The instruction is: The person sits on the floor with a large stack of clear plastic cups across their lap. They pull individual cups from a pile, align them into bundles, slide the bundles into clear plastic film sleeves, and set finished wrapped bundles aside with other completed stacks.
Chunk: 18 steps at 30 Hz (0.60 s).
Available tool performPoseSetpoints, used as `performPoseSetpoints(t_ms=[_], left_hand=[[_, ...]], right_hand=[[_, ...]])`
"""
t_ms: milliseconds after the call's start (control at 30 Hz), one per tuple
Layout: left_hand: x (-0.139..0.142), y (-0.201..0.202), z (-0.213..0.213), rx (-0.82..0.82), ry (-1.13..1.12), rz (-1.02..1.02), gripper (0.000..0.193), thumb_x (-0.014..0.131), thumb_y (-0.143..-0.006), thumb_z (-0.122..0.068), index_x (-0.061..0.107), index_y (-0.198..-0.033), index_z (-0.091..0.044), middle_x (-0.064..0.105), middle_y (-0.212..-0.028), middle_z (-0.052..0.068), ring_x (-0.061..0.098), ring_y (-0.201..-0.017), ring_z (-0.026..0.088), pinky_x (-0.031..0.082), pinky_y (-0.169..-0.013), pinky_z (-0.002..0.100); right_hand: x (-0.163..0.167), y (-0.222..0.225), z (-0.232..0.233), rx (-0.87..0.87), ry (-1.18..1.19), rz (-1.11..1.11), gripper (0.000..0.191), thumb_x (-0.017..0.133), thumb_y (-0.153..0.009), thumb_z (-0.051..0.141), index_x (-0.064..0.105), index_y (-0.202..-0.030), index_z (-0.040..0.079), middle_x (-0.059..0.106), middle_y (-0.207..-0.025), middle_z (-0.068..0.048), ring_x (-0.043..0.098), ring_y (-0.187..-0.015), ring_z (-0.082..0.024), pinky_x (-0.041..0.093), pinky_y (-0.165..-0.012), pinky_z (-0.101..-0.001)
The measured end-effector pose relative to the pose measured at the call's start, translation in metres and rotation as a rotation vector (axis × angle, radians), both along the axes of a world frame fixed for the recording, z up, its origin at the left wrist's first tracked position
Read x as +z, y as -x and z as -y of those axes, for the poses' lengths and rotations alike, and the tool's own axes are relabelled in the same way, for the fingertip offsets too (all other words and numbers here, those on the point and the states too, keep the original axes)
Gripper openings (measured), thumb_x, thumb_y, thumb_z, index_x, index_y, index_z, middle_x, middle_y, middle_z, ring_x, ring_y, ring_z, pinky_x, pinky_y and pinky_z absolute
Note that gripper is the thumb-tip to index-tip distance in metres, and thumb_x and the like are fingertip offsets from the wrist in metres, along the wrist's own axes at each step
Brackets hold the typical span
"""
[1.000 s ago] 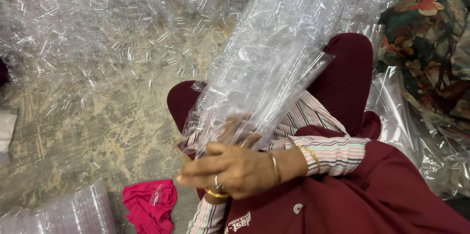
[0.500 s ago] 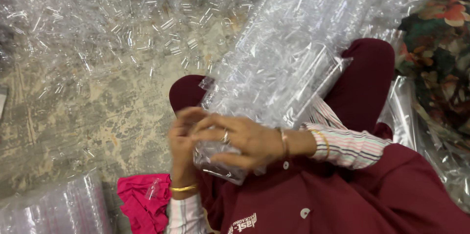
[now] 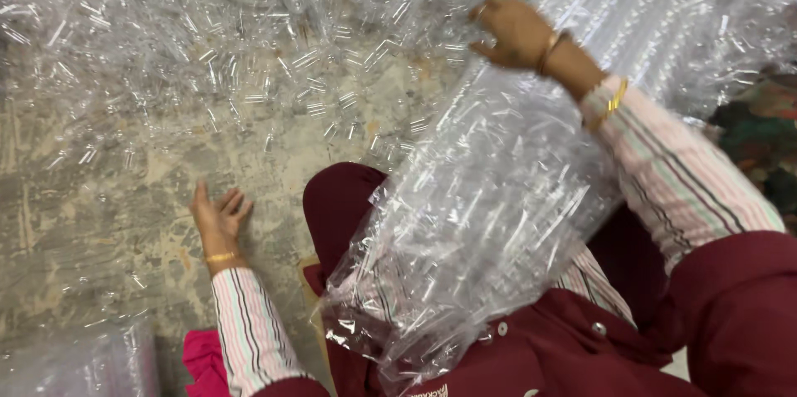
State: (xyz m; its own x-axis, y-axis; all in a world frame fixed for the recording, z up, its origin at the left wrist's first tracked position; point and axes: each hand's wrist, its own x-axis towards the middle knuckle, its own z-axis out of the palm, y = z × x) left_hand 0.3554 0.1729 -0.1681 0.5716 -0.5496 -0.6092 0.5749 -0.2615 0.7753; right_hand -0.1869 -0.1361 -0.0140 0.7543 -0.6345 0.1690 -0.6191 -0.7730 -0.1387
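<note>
A long clear plastic bag (image 3: 490, 223) filled with small transparent tubes lies across my lap, its lower end near my maroon apron. My right hand (image 3: 513, 31) is raised at the bag's upper end, fingers curled, blurred, close to or gripping the plastic there. My left hand (image 3: 217, 216) rests flat on the bare concrete floor, fingers spread, holding nothing. A large heap of loose clear plastic tubes (image 3: 249, 48) covers the floor beyond both hands.
A pink cloth (image 3: 199, 360) lies by my left elbow. Another clear bag of tubes (image 3: 83, 364) sits at the bottom left. Patterned fabric (image 3: 760, 148) shows at the right edge. Worn concrete floor (image 3: 108, 223) is bare around my left hand.
Both hands left the bag's lower end. The left hand dropped to the floor, palm down. The right hand swung up to the bag's top end.
</note>
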Motion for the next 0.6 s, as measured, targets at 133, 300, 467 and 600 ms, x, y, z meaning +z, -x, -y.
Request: performPoseSetpoints(t_ms=[133, 300, 467, 600], left_hand=[[-0.006, 0.007, 0.068, -0.226, 0.124, -0.189, 0.096, 0.059, -0.097, -0.058, 0.001, -0.161, -0.017, 0.043, -0.144, 0.046, 0.054, -0.130, 0.054, 0.052, -0.103, 0.062], [-0.008, 0.058, 0.175, -0.454, 0.033, -0.084, 0.079, 0.070, -0.091, -0.048, 0.035, -0.153, -0.017, 0.055, -0.128, 0.034, 0.064, -0.108, 0.045, 0.062, -0.085, 0.055], [-0.011, 0.131, 0.266, -0.554, 0.032, 0.015, 0.065, 0.078, -0.087, -0.022, 0.038, -0.139, -0.017, 0.060, -0.115, 0.011, 0.055, -0.074, 0.021, 0.066, -0.064, 0.049], [-0.023, 0.157, 0.277, -0.516, 0.004, 0.124, 0.079, 0.079, -0.079, -0.006, 0.030, -0.140, -0.019, 0.065, -0.109, 0.017, 0.062, -0.077, 0.022, 0.061, -0.057, 0.040]], right_hand=[[-0.020, 0.008, 0.100, -0.295, -0.086, -0.477, 0.054, 0.074, -0.094, 0.045, 0.071, -0.123, -0.001, 0.071, -0.116, -0.030, 0.068, -0.108, -0.045, 0.055, -0.095, -0.0540], [-0.023, -0.015, 0.131, -0.554, -0.366, -0.676, 0.078, 0.077, -0.082, 0.054, 0.057, -0.142, 0.009, 0.064, -0.132, -0.022, 0.063, -0.117, -0.044, 0.051, -0.096, -0.0593], [-0.024, -0.042, 0.129, -0.602, -0.543, -0.810, 0.088, 0.080, -0.081, 0.052, 0.046, -0.155, 0.017, 0.072, -0.133, -0.019, 0.067, -0.123, -0.040, 0.052, -0.104, -0.0559], [-0.041, -0.052, 0.133, -0.530, -0.528, -0.981, 0.067, 0.079, -0.086, 0.042, 0.058, -0.147, 0.020, 0.063, -0.143, -0.012, 0.062, -0.128, -0.040, 0.051, -0.105, -0.0580]])
